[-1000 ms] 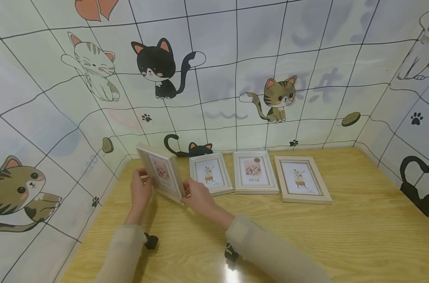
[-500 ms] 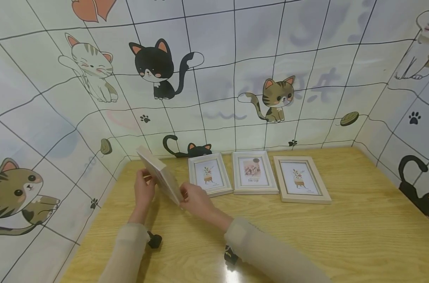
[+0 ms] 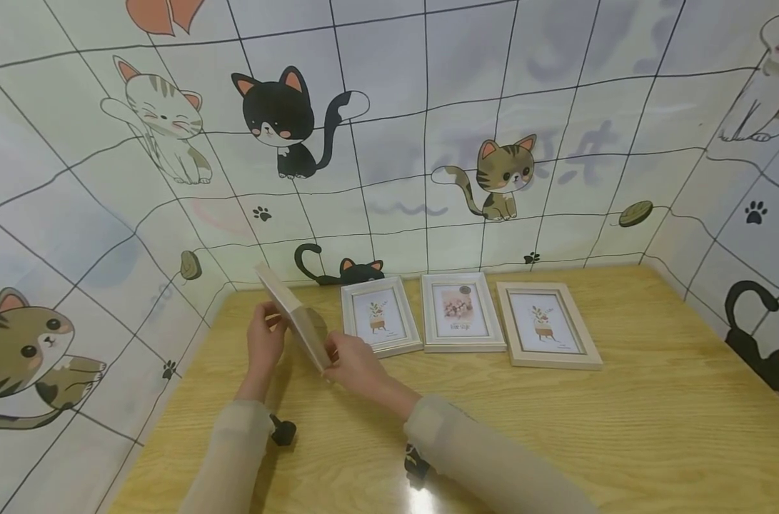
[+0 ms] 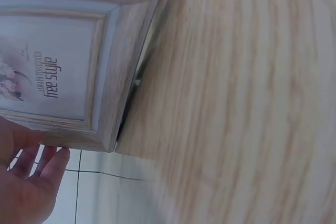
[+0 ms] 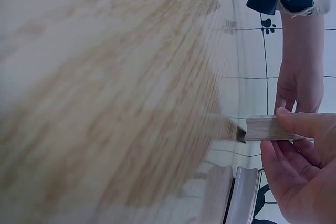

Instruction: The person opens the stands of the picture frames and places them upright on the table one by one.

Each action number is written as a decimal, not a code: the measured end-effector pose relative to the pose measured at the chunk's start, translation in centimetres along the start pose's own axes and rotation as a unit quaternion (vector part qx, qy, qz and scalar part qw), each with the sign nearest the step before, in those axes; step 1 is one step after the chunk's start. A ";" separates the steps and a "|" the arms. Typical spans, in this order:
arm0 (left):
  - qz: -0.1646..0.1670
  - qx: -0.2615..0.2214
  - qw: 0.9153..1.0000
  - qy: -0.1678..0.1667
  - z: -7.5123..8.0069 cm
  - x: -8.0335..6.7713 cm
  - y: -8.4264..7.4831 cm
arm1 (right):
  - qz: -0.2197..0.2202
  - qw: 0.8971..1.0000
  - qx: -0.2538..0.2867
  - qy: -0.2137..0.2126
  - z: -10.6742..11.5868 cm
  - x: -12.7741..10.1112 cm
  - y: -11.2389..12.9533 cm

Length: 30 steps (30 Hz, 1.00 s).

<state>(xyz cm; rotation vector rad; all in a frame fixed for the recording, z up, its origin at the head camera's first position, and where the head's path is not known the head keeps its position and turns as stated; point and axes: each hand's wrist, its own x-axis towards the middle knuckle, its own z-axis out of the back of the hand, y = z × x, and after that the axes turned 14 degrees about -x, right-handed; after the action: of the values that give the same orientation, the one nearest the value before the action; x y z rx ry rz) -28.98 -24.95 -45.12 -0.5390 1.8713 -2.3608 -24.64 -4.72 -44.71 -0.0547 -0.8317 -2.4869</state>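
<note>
A pale wood-toned picture frame (image 3: 290,307) stands tilted at the table's left, its narrow side turned toward the head view. My left hand (image 3: 265,343) grips its left side and my right hand (image 3: 358,365) pinches its near right side. In the left wrist view, the front of the held picture frame (image 4: 123,66) shows a flower print with "free style" lettering, and my left hand (image 4: 31,177) has fingers and thumb at its edge. In the right wrist view, my right hand (image 5: 302,166) has the thumb over the frame's edge (image 5: 262,128) and fingers under it.
Two white picture frames (image 3: 379,316) (image 3: 463,314) and a light wood picture frame (image 3: 548,325) lie in a row along the back of the wood-grain table (image 3: 652,400). Behind them rises a cat-patterned wall covering (image 3: 395,143), folding round both sides.
The held picture frame has turned, so its printed front no longer faces the head view and its side edge shows instead. Both hands kept hold; the three other picture frames stayed put.
</note>
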 end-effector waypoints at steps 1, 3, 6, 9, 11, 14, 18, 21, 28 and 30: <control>0.003 -0.003 1.000 0.004 0.0 0.0 0.0 | 0.001 1.000 0.000 -0.001 0.0 0.0 0.0; 0.005 -0.009 1.000 0.012 -0.1 0.0 -0.1 | 0.000 1.000 -0.004 -0.004 -0.1 0.0 0.0; 0.004 -0.020 1.000 0.016 -0.2 0.0 -0.2 | -0.006 1.000 -0.012 -0.005 -0.2 0.0 0.1; 0.001 -0.023 0.999 0.024 -0.2 -0.1 -0.4 | -0.011 1.000 -0.017 -0.002 -0.3 -0.1 0.1; 0.001 -0.019 0.999 0.031 -0.1 -0.3 -0.6 | -0.012 1.000 -0.020 -0.003 -0.3 -0.1 0.1; 0.005 -0.008 0.999 0.046 0.1 -0.6 -0.8 | -0.011 1.000 -0.025 -0.003 -0.5 -0.1 0.1; 0.008 -0.001 0.998 0.060 0.4 -1.2 -1.5 | -0.009 0.999 -0.037 -0.005 -0.5 0.0 0.1; 0.004 0.003 0.998 0.067 0.6 -1.7 -2.2 | -0.008 0.999 -0.040 -0.005 -0.5 -0.1 0.2; -0.010 0.010 0.997 0.077 1.0 -3.0 -3.9 | -0.002 0.999 -0.035 -0.003 -0.5 -0.1 0.3; -0.012 0.007 0.997 0.081 1.1 -3.4 -4.4 | -0.002 0.999 -0.033 -0.001 -0.5 -0.1 0.3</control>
<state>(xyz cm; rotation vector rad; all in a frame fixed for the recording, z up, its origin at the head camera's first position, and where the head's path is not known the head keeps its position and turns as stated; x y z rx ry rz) -24.75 -23.91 -41.49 -0.3825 1.9206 -2.4996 -24.38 -5.21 -44.99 -0.0784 -0.7499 -2.5185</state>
